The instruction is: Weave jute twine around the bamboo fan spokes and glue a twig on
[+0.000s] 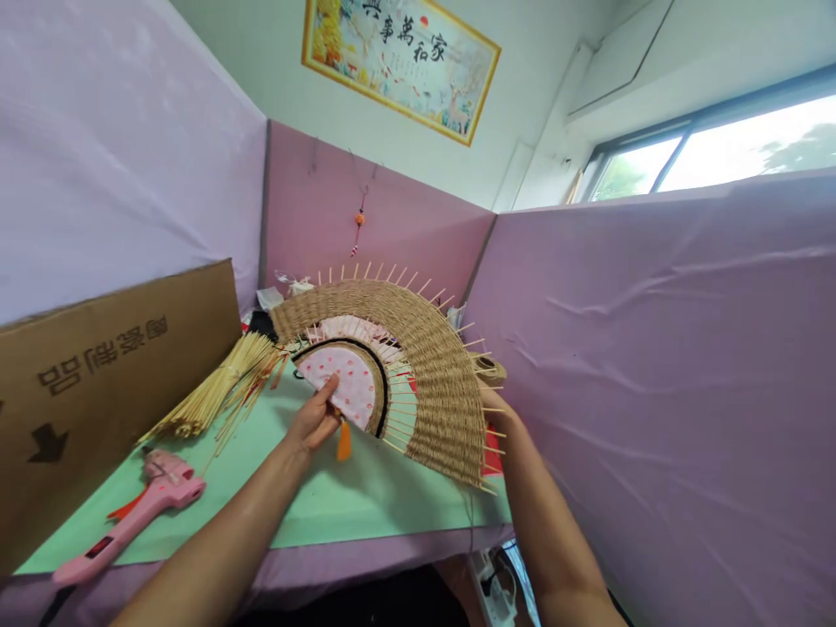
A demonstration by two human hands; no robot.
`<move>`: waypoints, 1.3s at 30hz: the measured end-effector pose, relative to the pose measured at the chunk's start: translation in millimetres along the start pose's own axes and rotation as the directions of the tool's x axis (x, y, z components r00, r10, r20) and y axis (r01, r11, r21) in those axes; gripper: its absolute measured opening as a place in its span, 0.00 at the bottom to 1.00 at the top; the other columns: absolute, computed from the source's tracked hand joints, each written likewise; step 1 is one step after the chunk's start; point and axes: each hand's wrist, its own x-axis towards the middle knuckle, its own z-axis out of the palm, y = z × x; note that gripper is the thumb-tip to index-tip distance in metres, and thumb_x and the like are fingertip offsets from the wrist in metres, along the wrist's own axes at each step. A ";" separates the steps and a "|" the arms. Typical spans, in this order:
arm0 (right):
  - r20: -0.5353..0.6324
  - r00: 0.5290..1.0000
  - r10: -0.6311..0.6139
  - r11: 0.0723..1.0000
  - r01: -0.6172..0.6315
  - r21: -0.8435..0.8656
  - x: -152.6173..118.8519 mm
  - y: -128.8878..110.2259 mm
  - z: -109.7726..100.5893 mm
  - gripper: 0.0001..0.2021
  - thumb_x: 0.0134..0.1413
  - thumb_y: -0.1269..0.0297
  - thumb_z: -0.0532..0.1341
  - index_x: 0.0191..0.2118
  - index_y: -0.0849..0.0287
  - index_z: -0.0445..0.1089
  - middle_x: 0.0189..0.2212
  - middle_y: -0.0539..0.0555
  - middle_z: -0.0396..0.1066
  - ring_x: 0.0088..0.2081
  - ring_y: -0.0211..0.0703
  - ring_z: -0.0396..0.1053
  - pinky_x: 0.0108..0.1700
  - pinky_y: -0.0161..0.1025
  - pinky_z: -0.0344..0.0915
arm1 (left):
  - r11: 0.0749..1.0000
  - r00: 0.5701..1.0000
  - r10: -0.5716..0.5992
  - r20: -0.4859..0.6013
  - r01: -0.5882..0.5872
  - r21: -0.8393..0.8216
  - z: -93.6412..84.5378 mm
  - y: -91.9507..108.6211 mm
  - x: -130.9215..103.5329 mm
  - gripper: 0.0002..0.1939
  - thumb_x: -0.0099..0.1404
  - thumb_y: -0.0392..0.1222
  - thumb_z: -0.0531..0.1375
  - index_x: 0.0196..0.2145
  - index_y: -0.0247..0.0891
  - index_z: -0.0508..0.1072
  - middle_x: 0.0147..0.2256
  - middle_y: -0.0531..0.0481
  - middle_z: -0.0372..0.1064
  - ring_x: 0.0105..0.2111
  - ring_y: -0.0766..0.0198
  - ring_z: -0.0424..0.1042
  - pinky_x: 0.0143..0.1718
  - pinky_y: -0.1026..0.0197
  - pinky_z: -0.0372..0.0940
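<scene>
Table [353,518]: we face its pale-green top.
Cardboard [117,392]: it stands at our left, printed with characters and an arrow.
Woven fan [444,374]: we hold it tilted above the table, between our hands.
Stick bundle [215,387]: it lies beside the cardboard.
Pink glue gun [138,520]: it rests near us, front left.
Right hand [497,407]: it is at the fan's outer edge; with fingers hidden, we cannot tell its grip.
Left hand [317,421]: it pinches the fan's dotted centre.
Orange tassel [344,441]: it hangs just beside our left fingers.
</scene>
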 end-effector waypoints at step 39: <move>-0.670 0.734 0.109 0.973 0.059 0.223 -55.2 84.1 30.0 0.21 0.38 0.56 0.71 0.36 0.56 0.62 0.32 0.48 0.65 0.34 0.37 0.66 0.39 0.35 0.64 | 0.988 0.990 0.113 -0.081 -0.121 -0.098 4.7 6.6 2.0 0.14 0.71 0.37 0.50 0.46 0.42 0.75 0.34 0.53 0.78 0.34 0.69 0.77 0.41 0.66 0.70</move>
